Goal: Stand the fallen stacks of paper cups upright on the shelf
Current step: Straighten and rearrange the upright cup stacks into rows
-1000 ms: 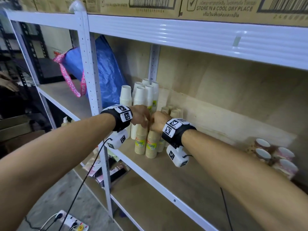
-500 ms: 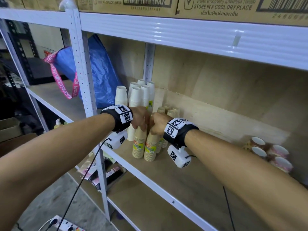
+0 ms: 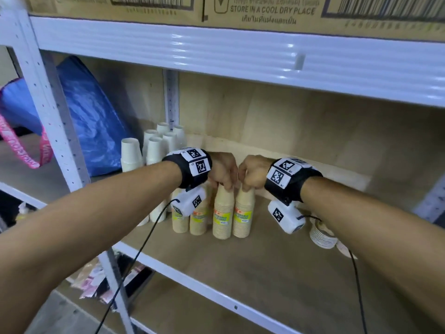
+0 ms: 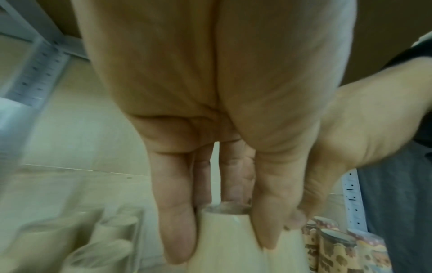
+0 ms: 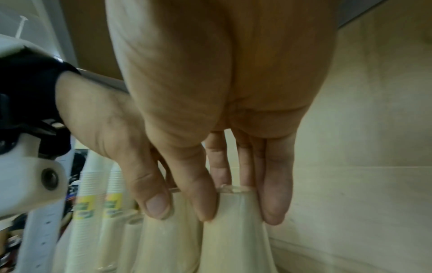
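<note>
- The left hand (image 3: pixel 222 168) has its grip closed from above on the top of a tan paper-cup stack with a yellow label (image 3: pixel 223 210); fingers (image 4: pixel 178 221) and thumb curl round the upturned base
- The right hand (image 3: pixel 252 172) grips the top of the neighbouring tan labelled stack (image 3: pixel 243 213) likewise, fingers (image 5: pixel 277 199) down its side
- Both stacks stand upright, touching, on the wooden shelf board (image 3: pixel 240 266); taller white cup stacks (image 3: pixel 154 150) stand behind to the left
</note>
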{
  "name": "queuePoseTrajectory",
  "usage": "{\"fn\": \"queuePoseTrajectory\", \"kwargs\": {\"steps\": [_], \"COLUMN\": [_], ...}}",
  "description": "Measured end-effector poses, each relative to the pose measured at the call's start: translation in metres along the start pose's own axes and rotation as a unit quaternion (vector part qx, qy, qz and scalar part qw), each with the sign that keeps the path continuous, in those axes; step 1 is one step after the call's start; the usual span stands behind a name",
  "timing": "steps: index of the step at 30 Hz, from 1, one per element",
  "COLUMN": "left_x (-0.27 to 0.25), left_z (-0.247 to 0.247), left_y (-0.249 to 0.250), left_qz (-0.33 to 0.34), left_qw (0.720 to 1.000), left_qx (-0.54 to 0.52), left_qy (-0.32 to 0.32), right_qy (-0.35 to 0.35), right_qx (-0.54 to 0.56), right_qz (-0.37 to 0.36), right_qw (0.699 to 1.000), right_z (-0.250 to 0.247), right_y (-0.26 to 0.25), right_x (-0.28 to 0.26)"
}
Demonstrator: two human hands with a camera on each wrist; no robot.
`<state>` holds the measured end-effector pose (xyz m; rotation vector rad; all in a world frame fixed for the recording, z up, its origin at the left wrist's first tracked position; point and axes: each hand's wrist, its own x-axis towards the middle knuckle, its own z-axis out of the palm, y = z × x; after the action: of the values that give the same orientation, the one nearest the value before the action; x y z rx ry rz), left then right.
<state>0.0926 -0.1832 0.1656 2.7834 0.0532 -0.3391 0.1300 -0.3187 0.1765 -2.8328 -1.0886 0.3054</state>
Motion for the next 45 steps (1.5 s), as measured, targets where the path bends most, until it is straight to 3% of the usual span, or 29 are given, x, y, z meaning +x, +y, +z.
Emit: {"fn": "queuePoseTrajectory", "kwargs": {"steps": [12,24,37,45], "left_x": [0.095,0.168,0.195,0.173], "left_z": [0.005,0.017,0.031,0.022], "left_y": [0.047,0.046,0.043,0.039], "left_qz": [0.062,0.072,0.048,0.055], "left_qw": [0.993,0.986,0.986,0.983], "left_qx": [0.003,0.01,-0.014,-0.073], "left_qy": [0.103,0.148,0.161,0.159], "right_qy": [0.103,0.131,0.114,0.16], "right_qx": [0.022,0.057,0.093,0.071], "right_qz": [0.133,0.163,0.155,0.142], "right_qw": [0.986,0.976,0.977,0.974], "right_z": [0.002,0.021,0.032,0.033], "right_y": [0.091,0.141,0.151,0.149], "right_x": [0.02,0.068,0.096,0.088]}}
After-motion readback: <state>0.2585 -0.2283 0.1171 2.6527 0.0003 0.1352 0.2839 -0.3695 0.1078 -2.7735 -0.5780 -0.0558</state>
